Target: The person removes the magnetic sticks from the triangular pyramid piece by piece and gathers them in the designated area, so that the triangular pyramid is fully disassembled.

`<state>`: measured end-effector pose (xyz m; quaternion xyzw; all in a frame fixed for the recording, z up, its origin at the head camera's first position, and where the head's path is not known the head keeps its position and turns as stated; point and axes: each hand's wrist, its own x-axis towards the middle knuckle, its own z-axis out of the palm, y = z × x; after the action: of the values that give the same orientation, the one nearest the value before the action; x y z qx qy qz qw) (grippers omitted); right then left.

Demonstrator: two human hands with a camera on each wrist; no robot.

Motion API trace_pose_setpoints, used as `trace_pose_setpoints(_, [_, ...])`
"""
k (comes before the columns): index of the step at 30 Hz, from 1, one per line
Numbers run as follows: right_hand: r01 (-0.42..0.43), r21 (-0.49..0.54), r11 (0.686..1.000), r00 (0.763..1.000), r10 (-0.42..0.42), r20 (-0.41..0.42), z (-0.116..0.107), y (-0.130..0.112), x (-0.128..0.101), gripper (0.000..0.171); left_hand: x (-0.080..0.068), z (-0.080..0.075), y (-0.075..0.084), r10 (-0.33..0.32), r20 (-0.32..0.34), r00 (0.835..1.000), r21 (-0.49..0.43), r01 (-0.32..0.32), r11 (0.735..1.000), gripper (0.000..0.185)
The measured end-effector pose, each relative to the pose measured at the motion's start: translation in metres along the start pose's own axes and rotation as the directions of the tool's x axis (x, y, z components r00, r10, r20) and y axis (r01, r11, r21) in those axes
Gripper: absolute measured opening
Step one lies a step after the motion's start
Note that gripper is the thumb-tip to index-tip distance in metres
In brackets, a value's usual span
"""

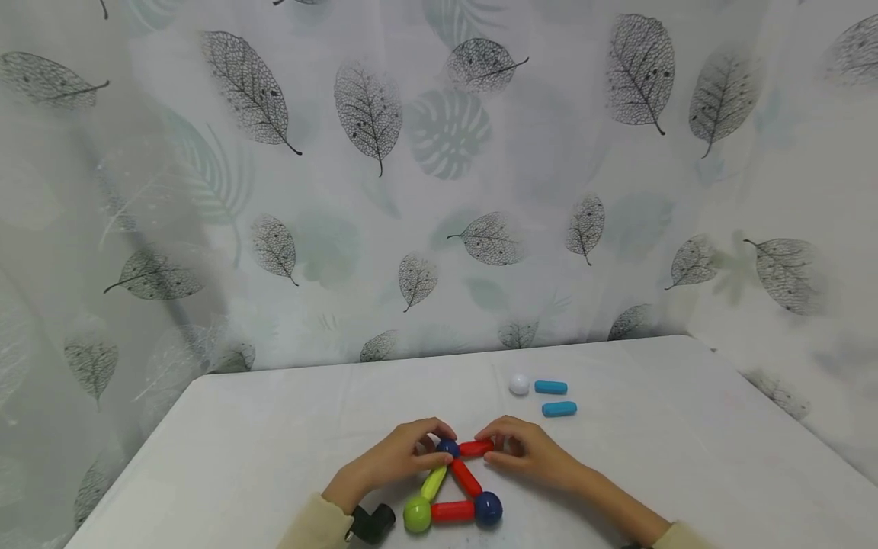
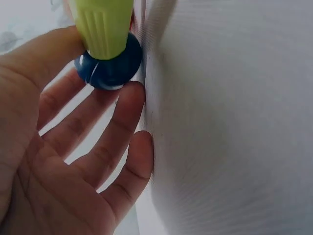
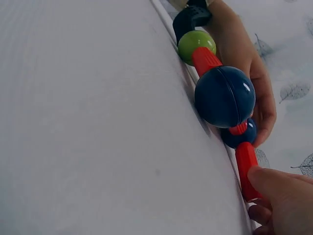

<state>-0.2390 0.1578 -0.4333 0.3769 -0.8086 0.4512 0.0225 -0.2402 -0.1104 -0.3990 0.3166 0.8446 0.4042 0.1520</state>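
A triangle of rods and balls lies on the white table. Its top corner is a dark blue ball (image 1: 448, 448), which my left hand (image 1: 403, 451) pinches between thumb and fingers. My right hand (image 1: 531, 456) pinches the outer end of a red rod (image 3: 247, 164), whose other end meets that blue ball. A yellow-green rod (image 2: 105, 29) runs from the held ball to a green ball (image 1: 417, 515). Another red rod (image 1: 466, 479) leads to a second blue ball (image 1: 488, 508). A third red rod (image 1: 453, 512) forms the near side.
Behind the right hand, a white ball (image 1: 519, 383) and two blue rods, one farther back (image 1: 551, 387) and one nearer (image 1: 559, 409), lie on the table (image 1: 288, 427). A leaf-patterned curtain (image 1: 439, 191) hangs behind the table. A black wrist device (image 1: 373, 524) sits close to the green ball.
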Motion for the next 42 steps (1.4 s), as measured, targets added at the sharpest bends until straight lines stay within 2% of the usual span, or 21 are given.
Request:
trace_pose_setpoints(6, [-0.053, -0.028, 0.998, 0.998, 0.052, -0.043, 0.007, -0.002, 0.005, 0.021, 0.001, 0.000, 0.000, 0.006, 0.009, 1.000, 0.009, -0.006, 1.000, 0.027])
trace_pose_setpoints(14, [-0.094, -0.080, 0.992, 0.995, 0.092, -0.027, 0.006, -0.003, 0.009, 0.021, 0.001, -0.003, 0.000, 0.022, 0.005, 1.000, 0.033, -0.022, 0.999, 0.026])
trace_pose_setpoints(21, [-0.143, -0.092, 0.985, 0.989, 0.140, -0.038, 0.003, -0.003, 0.011, 0.020, -0.001, -0.003, 0.001, 0.034, 0.017, 0.999, 0.010, -0.035, 0.999, 0.026])
trace_pose_setpoints(31, [-0.145, -0.079, 0.986, 0.989, 0.142, -0.050, 0.001, -0.001, 0.004, 0.022, -0.001, 0.001, -0.001, 0.024, 0.019, 1.000, -0.001, -0.024, 1.000, 0.027])
trace_pose_setpoints(39, [-0.129, -0.084, 0.988, 0.989, 0.123, -0.081, -0.009, 0.000, -0.006, 0.021, -0.001, 0.000, -0.002, 0.004, 0.021, 1.000, 0.001, -0.004, 1.000, 0.026])
trace_pose_setpoints(42, [-0.152, -0.095, 0.984, 0.986, 0.144, -0.089, -0.014, 0.001, -0.012, 0.020, -0.002, 0.001, -0.002, 0.003, 0.019, 1.000, 0.007, -0.003, 1.000, 0.026])
